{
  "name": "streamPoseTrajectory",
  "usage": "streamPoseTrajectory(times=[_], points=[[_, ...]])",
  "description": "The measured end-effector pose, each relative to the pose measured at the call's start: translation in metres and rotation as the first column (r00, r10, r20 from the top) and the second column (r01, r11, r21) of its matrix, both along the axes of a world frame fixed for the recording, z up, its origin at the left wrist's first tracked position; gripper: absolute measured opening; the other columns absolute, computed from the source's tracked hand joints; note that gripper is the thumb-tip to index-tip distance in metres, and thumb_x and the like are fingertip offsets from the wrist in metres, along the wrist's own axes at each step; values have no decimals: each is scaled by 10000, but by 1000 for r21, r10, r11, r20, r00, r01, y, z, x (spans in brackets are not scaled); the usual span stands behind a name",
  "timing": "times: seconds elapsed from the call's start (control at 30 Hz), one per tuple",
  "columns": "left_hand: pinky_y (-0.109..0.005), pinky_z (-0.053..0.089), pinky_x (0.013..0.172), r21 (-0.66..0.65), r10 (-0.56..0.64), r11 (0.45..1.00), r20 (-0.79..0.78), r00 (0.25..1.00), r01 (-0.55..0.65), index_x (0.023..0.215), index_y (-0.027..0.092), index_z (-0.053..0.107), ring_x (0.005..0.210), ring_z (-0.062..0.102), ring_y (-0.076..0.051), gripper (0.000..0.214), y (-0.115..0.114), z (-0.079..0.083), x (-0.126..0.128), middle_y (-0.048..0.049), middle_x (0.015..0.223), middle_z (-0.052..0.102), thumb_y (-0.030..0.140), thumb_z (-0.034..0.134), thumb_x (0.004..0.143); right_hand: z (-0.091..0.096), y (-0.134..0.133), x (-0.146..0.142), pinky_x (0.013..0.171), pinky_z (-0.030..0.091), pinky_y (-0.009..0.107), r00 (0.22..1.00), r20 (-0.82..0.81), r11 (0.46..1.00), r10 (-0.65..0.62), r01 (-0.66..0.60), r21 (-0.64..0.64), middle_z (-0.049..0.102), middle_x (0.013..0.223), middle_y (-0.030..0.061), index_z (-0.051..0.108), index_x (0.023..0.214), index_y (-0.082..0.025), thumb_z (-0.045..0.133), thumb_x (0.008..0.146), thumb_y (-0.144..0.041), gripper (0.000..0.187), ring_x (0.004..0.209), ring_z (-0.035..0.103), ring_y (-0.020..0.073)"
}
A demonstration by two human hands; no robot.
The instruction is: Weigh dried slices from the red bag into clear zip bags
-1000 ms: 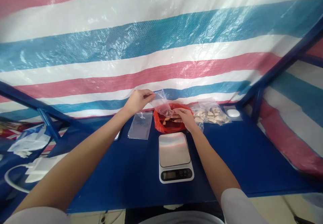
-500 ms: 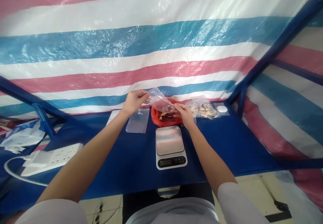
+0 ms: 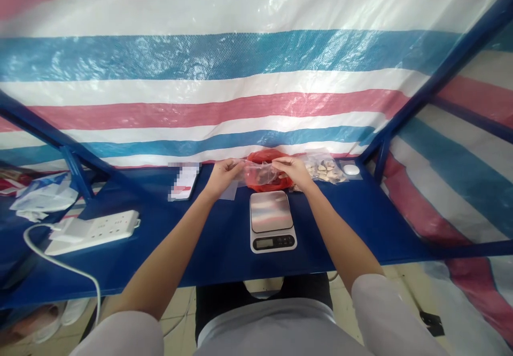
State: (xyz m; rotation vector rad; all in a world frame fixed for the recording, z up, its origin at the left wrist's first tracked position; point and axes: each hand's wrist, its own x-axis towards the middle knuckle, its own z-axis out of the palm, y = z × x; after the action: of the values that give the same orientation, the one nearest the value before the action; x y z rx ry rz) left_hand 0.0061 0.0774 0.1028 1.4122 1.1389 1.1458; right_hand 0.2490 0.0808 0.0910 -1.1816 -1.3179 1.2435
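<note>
The left hand (image 3: 223, 178) and right hand (image 3: 294, 172) reach forward, fingers clamped on the edges of a clear plastic bag (image 3: 258, 174) in front of a red plastic bag (image 3: 262, 158). A kitchen scale (image 3: 271, 221) sits just nearer on the blue table (image 3: 352, 227).

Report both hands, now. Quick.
Left hand: closed, pinching the left side of the clear plastic bag.
Right hand: closed, holding the right side of the same bag.

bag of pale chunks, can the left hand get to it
Probably not yet: the left hand is holding the clear plastic bag, and the right hand and red plastic bag sit between it and the bag of pale chunks.
</note>
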Motion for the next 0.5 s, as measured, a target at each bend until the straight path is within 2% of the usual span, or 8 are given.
streamPoseTrajectory(times=[0.13,0.2,0.37,0.5], points=[[-309,576,739,-39,109,994,199,974,-104,841,156,703,703,678,-166,442,-13,-17,8,-37,783,729,552,806,673,-4,-6,-6,659,585,271,995,-44,996,-90,90,3,770,926,40,738,1084,-207,752,723,-441,430,843,711,198],[-309,574,738,-69,160,987,275,948,-147,820,158,687,687,671,-157,429,-20,-23,10,-28,763,718,532,820,658,-10,-9,-9,696,588,281,992,-43,993,-121,121,6,772,938,41,734,1096,-206,750,722,-444,444,864,713,199],[-289,563,702,-159,259,965,419,870,-211,785,164,648,666,650,-132,431,-32,-36,14,4,706,675,502,851,612,-17,-13,-16,848,569,303,996,16,990,-84,82,115,777,948,22,775,952,-225,732,735,-461,324,927,711,206],[-288,560,713,-207,283,956,459,842,-209,804,176,636,680,663,-132,443,-36,-45,10,5,713,687,506,855,604,-15,-10,-22,835,565,300,996,53,986,-65,56,154,771,886,22,775,857,-217,693,761,-475,288,876,706,201]])
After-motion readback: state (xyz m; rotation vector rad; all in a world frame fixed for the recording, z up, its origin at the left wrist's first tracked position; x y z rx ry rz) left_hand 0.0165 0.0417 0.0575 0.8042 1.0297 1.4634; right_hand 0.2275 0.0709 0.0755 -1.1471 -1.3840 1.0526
